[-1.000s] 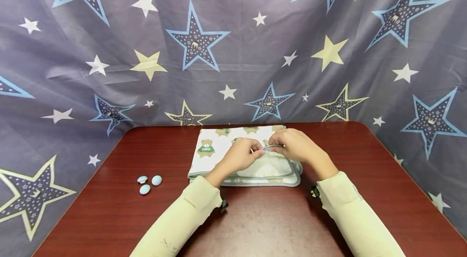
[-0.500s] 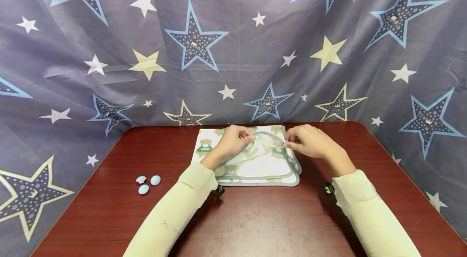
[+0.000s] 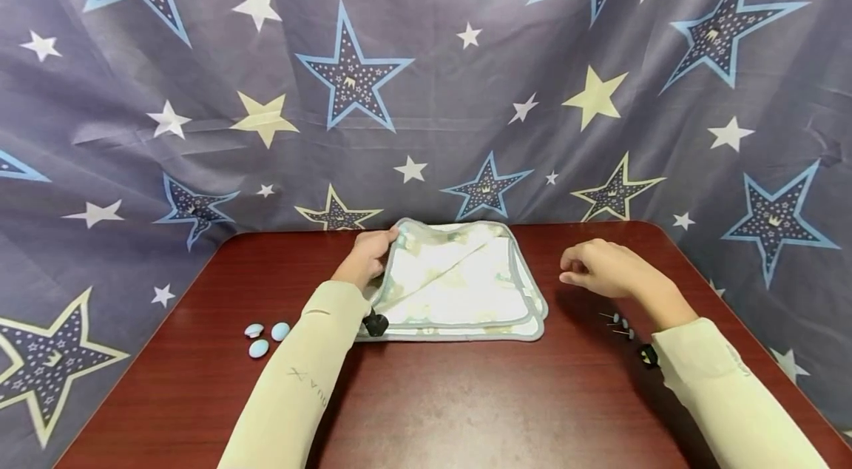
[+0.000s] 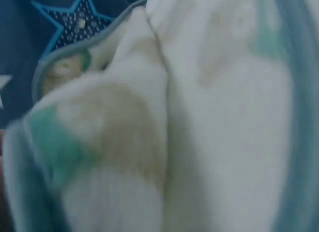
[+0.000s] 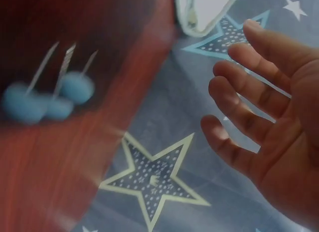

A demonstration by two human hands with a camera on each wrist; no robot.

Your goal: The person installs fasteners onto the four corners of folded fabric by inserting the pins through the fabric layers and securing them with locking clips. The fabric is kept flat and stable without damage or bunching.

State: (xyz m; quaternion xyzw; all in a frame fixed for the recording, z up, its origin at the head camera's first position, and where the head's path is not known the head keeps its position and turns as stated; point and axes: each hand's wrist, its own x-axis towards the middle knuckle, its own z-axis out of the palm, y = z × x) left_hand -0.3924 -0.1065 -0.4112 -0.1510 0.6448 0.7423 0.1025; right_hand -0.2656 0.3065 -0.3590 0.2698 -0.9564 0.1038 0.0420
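Observation:
A folded white baby blanket with grey-blue edging and bear prints lies near the back of the table. At its back left corner my left hand pinches the upper layer, which is drawn up and over to the left. Up close in the left wrist view, folds of the blanket fill most of the picture, blurred. My right hand hovers over the table right of the blanket, fingers loosely bent around nothing. Beneath that wrist lie three blue-headed pins; their metal shafts show clearly in the right wrist view.
Three light-blue round caps rest on the left side of the dark red table. Behind the table hangs a grey curtain printed with stars, close to the back edge.
The left hand has moved left with the blanket's upper layer, spreading it. The right hand has let go of the blanket and moved right, and the pins by its wrist have come into view.

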